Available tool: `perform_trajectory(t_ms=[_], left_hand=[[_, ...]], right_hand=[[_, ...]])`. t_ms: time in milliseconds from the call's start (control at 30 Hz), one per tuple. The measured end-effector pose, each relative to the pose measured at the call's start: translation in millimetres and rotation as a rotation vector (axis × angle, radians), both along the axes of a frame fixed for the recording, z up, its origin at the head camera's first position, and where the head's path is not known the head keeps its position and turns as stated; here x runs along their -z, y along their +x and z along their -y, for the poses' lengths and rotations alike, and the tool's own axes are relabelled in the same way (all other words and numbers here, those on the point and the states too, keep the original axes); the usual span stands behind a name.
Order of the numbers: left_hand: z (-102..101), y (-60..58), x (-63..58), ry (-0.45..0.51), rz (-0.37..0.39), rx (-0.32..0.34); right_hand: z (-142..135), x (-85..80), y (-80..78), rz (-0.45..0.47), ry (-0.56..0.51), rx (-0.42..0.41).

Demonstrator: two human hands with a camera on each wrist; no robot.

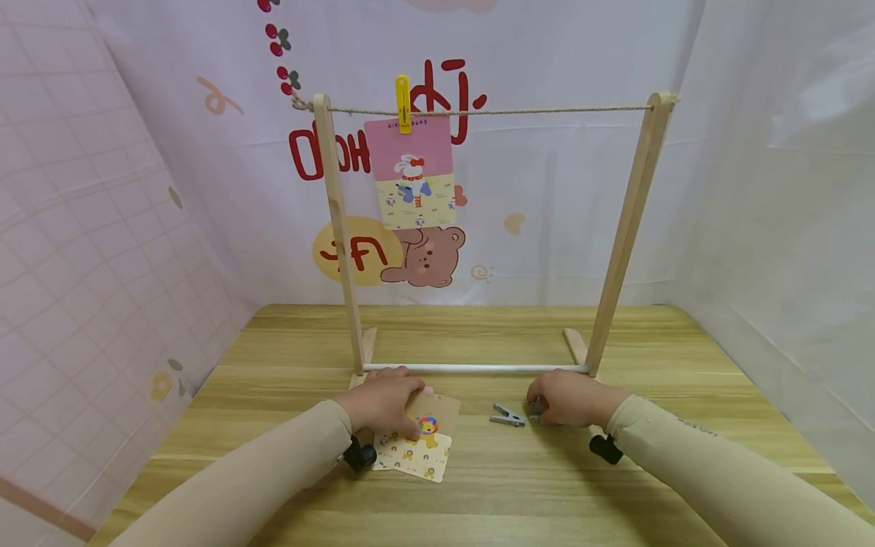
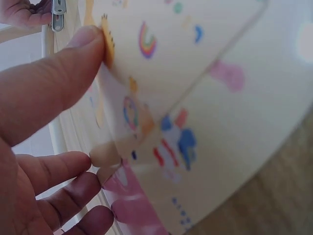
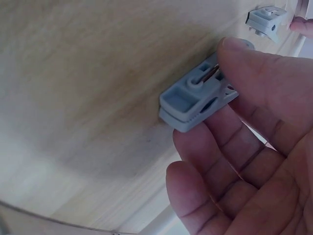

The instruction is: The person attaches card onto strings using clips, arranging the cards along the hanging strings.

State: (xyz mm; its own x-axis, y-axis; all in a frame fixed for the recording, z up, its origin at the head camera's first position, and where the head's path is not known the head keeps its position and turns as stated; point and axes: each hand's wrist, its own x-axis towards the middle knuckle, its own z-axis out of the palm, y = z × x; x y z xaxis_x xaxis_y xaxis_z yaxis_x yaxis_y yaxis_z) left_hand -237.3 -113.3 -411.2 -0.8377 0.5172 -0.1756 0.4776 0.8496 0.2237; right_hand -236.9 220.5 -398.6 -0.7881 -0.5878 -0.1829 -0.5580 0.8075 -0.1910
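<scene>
My left hand (image 1: 384,403) rests on overlapping printed cards. Its thumb touches the upper card (image 1: 429,452), which shows a lion. In the left wrist view, the other fingertips touch the glossy pink part of the lower card (image 2: 210,161), largely covered in the head view. My right hand (image 1: 570,399) pinches a grey clothespin (image 3: 195,93) between thumb and fingers, just over the tabletop. Another grey clothespin (image 1: 508,416) lies on the table between the hands, close to the right fingertips.
A wooden frame (image 1: 630,228) with a white bottom bar (image 1: 478,368) stands behind both hands. From its twine (image 1: 533,112), a yellow clothespin (image 1: 403,102) holds a pink-and-yellow rabbit card (image 1: 413,171). A printed cloth hangs behind the wooden table (image 1: 492,501).
</scene>
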Motion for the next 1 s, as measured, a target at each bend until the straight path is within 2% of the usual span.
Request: perform_trajectory(t_ms=[533, 800, 1000], left_hand=[[-0.6, -2.4, -2.0, 0.04, 0.051, -0.047], [-1.1, -2.8, -0.6, 0.03, 0.041, -0.038], [-0.7, -3.0, -0.3, 0.063, 0.036, -0.038]], right_hand=[[0.9, -1.8, 0.8, -0.004, -0.017, -0.025], [1.0, -1.1, 0.1, 0.0, -0.014, -0.031], [1.0, 0.0, -0.6, -0.009, -0.012, -0.029]])
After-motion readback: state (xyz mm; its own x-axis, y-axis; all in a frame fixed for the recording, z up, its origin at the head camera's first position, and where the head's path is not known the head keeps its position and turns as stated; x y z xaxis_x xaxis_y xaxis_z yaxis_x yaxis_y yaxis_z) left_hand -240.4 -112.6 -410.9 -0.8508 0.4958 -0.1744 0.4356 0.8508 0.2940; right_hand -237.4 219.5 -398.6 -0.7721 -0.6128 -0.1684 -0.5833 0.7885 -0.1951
